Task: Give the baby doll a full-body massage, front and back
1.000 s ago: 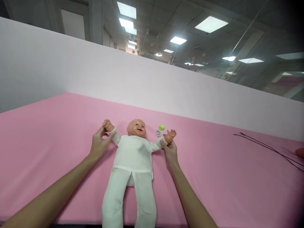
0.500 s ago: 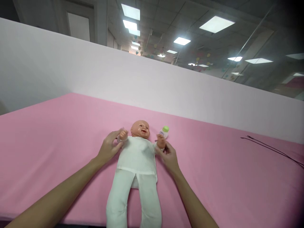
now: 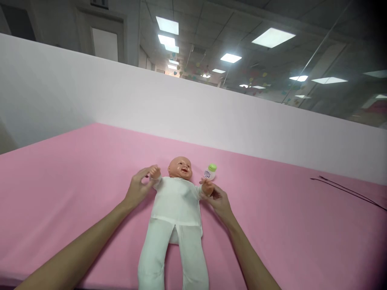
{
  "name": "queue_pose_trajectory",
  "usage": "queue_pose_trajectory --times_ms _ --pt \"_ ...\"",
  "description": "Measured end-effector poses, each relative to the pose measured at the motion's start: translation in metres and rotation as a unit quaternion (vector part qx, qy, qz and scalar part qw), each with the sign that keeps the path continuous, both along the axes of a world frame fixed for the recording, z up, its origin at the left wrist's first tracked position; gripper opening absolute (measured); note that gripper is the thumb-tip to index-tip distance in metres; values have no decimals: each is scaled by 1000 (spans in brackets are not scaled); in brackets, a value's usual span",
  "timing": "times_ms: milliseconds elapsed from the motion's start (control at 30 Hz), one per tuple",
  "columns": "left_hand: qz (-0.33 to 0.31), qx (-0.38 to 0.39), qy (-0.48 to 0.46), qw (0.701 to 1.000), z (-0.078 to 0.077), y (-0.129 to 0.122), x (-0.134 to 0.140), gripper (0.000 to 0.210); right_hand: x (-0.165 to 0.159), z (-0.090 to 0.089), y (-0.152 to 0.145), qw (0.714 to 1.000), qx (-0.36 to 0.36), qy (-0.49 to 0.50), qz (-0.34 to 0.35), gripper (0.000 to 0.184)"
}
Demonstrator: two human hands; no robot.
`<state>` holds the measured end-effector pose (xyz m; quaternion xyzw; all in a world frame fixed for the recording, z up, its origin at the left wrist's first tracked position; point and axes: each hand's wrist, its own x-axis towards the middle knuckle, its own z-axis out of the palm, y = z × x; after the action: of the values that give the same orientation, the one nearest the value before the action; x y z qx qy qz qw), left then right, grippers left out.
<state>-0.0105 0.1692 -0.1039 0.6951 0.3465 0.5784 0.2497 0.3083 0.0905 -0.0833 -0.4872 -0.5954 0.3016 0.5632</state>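
A baby doll (image 3: 177, 201) in a white top and white trousers lies on its back, head away from me, on a pink-covered table (image 3: 272, 225). My left hand (image 3: 138, 187) is closed on the doll's arm at the left, fingers and thumb around its wrist. On the other side, my right hand (image 3: 220, 201) grips the doll's other arm near the wrist, with the fingertips partly hidden behind the doll's hand. Just beyond that hand stands a small white bottle (image 3: 209, 173) with a green cap, beside the doll's head.
Behind the table runs a low white wall (image 3: 193, 108). Two thin black cords (image 3: 350, 191) lie on the cover at the far right. Above the wall, ceiling lights and a door show in the background.
The doll's arm in my right hand has come down and outward slightly, and its arm in my left hand has shifted a little. The whole view has tilted slightly upward.
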Motion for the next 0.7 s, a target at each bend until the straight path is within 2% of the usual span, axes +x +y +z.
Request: queue_pose_trajectory --times_ms 67,133,233,333,400,500,600,700 --pt "-53 90 100 989 0 -5 3 24 -4 3 -5 993 3 -106 46 33" --pt "-85 168 187 964 -1 -7 5 32 -6 3 -8 982 6 -174 69 28" --pt "-83 210 237 945 -3 -8 6 37 -7 1 -8 981 5 -183 64 31" --pt "-56 147 180 971 -5 -6 4 36 -5 -2 -2 998 -13 -61 12 45" --pt "6 62 90 994 -6 -4 3 55 0 -3 3 997 -21 59 -47 55" --pt "102 -46 -50 992 -6 1 -1 89 14 -6 10 970 -25 190 -147 61" --pt "161 -100 -104 976 -6 7 -9 98 32 -10 14 937 -54 241 -246 56" --pt "218 -139 -43 965 -5 12 -18 84 47 -16 16 918 -96 206 -325 47"
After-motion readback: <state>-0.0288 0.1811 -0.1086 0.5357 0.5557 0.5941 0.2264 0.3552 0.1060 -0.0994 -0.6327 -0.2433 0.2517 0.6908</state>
